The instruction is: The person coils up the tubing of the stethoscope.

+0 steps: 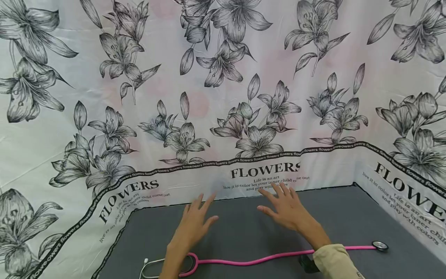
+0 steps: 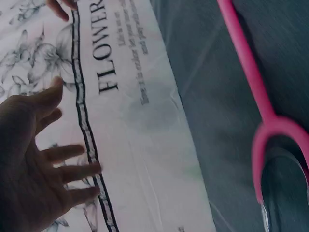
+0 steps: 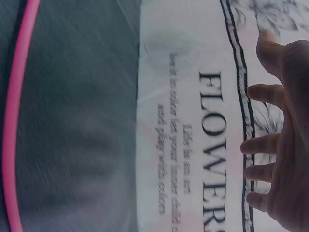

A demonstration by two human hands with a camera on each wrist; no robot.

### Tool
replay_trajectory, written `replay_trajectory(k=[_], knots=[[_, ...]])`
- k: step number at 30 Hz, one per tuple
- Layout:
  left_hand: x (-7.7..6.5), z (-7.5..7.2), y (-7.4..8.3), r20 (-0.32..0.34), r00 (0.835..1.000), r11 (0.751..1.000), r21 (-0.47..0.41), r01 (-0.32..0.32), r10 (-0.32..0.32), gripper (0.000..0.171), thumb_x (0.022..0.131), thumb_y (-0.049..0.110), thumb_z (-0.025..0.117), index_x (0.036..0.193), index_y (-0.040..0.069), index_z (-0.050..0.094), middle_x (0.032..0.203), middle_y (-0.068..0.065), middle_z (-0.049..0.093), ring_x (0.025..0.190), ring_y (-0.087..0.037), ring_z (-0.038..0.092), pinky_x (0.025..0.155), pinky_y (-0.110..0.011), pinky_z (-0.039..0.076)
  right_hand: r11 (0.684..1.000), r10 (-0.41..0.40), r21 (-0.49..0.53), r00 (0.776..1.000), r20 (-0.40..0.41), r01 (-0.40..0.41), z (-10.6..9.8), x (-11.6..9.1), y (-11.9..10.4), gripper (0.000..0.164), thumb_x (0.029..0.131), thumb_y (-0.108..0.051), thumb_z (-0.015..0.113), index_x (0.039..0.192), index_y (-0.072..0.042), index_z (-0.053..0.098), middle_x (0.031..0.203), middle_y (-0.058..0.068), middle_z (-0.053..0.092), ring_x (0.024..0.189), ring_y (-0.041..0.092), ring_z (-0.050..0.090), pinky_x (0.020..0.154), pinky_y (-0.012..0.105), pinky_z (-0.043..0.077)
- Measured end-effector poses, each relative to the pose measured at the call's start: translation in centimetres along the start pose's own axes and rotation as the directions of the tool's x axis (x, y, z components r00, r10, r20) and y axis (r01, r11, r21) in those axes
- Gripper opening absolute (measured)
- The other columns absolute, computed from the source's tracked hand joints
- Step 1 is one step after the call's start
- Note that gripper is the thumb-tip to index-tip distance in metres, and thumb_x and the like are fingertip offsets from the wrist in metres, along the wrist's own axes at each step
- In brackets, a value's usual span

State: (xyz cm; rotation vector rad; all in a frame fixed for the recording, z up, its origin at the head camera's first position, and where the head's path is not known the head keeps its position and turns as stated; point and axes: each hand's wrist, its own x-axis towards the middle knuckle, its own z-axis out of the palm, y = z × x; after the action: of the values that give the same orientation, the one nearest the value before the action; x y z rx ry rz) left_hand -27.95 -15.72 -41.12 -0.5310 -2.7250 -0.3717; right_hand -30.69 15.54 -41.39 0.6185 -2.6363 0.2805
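A stethoscope with pink tubing (image 1: 244, 263) lies stretched across the grey table. Its round metal chestpiece (image 1: 379, 245) is at the right, and its metal ear tubes (image 1: 151, 262) are at the left, partly hidden behind the left forearm. My left hand (image 1: 195, 223) hovers above the table with fingers spread, holding nothing. Likewise empty, my right hand (image 1: 286, 207) is raised over the table's far part, its fingers spread. In the left wrist view the tubing's fork (image 2: 277, 126) shows well apart from the hand. The right wrist view has a stretch of pink tube (image 3: 13, 125) at its left.
A small dark object (image 1: 308, 264) sits by the right sleeve, partly covered by it; its kind is unclear. White cloth (image 1: 195, 182) printed with flowers and lettering hangs behind and along both sides of the grey table (image 1: 237, 228).
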Motion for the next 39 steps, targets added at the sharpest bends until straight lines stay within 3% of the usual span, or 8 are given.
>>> replay_trajectory(k=[6, 11, 15, 18, 26, 29, 35, 39], knots=[[-2.2, 0.0, -4.3, 0.257, 0.965, 0.998, -0.045, -0.035, 0.045, 0.065, 0.083, 0.050, 0.058, 0.137, 0.019, 0.041, 0.130, -0.011, 0.050, 0.116, -0.034, 0.049, 0.093, -0.052, 0.037, 0.986, -0.142, 0.110, 0.977, 0.162, 0.125, 1.8, -0.6, -2.7, 0.051, 0.090, -0.051, 0.048, 0.131, -0.022, 0.048, 0.125, 0.010, 0.053, 0.114, 0.032, 0.050, 0.092, 0.052, 0.036], [-6.5, 0.2, -9.1, 0.441, 0.896, 0.988, -0.110, 0.107, -0.048, 0.088, 0.058, 0.054, 0.075, 0.132, 0.017, 0.044, 0.119, -0.020, 0.049, 0.105, -0.043, 0.049, 0.078, -0.060, 0.040, 0.917, -0.375, 0.275, 0.860, 0.347, 0.289, 4.0, -1.6, -5.8, 0.038, 0.086, -0.042, 0.059, 0.117, -0.019, 0.057, 0.108, -0.002, 0.060, 0.099, 0.015, 0.057, 0.083, 0.037, 0.046], [-9.2, 1.2, -12.3, 0.544, 0.831, 0.977, -0.083, 0.196, -0.120, 0.094, 0.051, 0.060, 0.077, 0.128, 0.022, 0.039, 0.116, -0.025, 0.042, 0.103, -0.050, 0.044, 0.069, -0.067, 0.036, 0.873, -0.476, 0.313, 0.794, 0.379, 0.374, 5.7, -2.1, -7.9, 0.032, 0.080, -0.038, 0.068, 0.107, -0.024, 0.061, 0.092, -0.010, 0.055, 0.083, 0.006, 0.052, 0.069, 0.028, 0.045], [-9.9, 1.6, -13.2, 0.591, 0.801, 0.983, -0.073, 0.169, -0.094, 0.079, 0.055, 0.059, 0.077, 0.117, 0.024, 0.044, 0.112, -0.019, 0.047, 0.102, -0.045, 0.046, 0.069, -0.068, 0.034, 0.861, -0.501, 0.302, 0.782, 0.371, 0.409, 6.5, -2.4, -8.8, 0.027, 0.076, -0.031, 0.073, 0.100, -0.027, 0.062, 0.083, -0.013, 0.049, 0.074, 0.003, 0.046, 0.063, 0.025, 0.041], [-10.2, 0.5, -12.4, 0.633, 0.772, 0.988, -0.063, 0.138, -0.067, 0.044, 0.067, 0.025, 0.079, 0.100, 0.028, 0.050, 0.086, 0.014, 0.055, 0.076, -0.007, 0.050, 0.069, -0.043, 0.040, 0.864, -0.491, 0.319, 0.793, 0.361, 0.390, 7.4, -2.4, -10.0, 0.020, 0.080, -0.007, 0.063, 0.094, -0.022, 0.063, 0.081, -0.011, 0.053, 0.074, 0.001, 0.049, 0.064, 0.022, 0.044], [-10.3, 0.4, -12.1, 0.614, 0.789, 0.986, -0.127, 0.112, -0.011, 0.039, 0.072, 0.021, 0.076, 0.101, 0.021, 0.050, 0.085, 0.012, 0.055, 0.074, -0.005, 0.051, 0.064, -0.035, 0.042, 0.886, -0.450, 0.301, 0.812, 0.371, 0.353, 7.0, -2.2, -9.9, 0.021, 0.080, -0.007, 0.062, 0.095, -0.022, 0.062, 0.081, -0.009, 0.049, 0.073, 0.004, 0.047, 0.061, 0.023, 0.043], [-8.8, 0.4, -10.9, 0.422, 0.901, 0.994, -0.089, -0.063, 0.095, 0.043, 0.076, 0.015, 0.069, 0.112, 0.011, 0.046, 0.093, -0.003, 0.061, 0.081, -0.019, 0.060, 0.064, -0.038, 0.047, 0.898, -0.412, 0.292, 0.865, 0.288, 0.330, 5.1, -0.6, -8.6, 0.020, 0.082, -0.008, 0.060, 0.099, -0.019, 0.060, 0.087, -0.009, 0.046, 0.080, 0.007, 0.046, 0.066, 0.025, 0.043], [-6.5, 0.3, -10.0, 0.234, 0.962, 0.989, 0.017, -0.148, 0.140, 0.044, 0.074, 0.012, 0.069, 0.113, 0.006, 0.050, 0.096, -0.007, 0.059, 0.085, -0.024, 0.059, 0.070, -0.041, 0.047, 0.885, -0.431, 0.250, 0.894, 0.120, 0.394, 4.0, 1.5, -6.8, 0.012, 0.085, -0.014, 0.061, 0.098, -0.016, 0.060, 0.085, -0.008, 0.049, 0.075, 0.006, 0.047, 0.064, 0.022, 0.043]])
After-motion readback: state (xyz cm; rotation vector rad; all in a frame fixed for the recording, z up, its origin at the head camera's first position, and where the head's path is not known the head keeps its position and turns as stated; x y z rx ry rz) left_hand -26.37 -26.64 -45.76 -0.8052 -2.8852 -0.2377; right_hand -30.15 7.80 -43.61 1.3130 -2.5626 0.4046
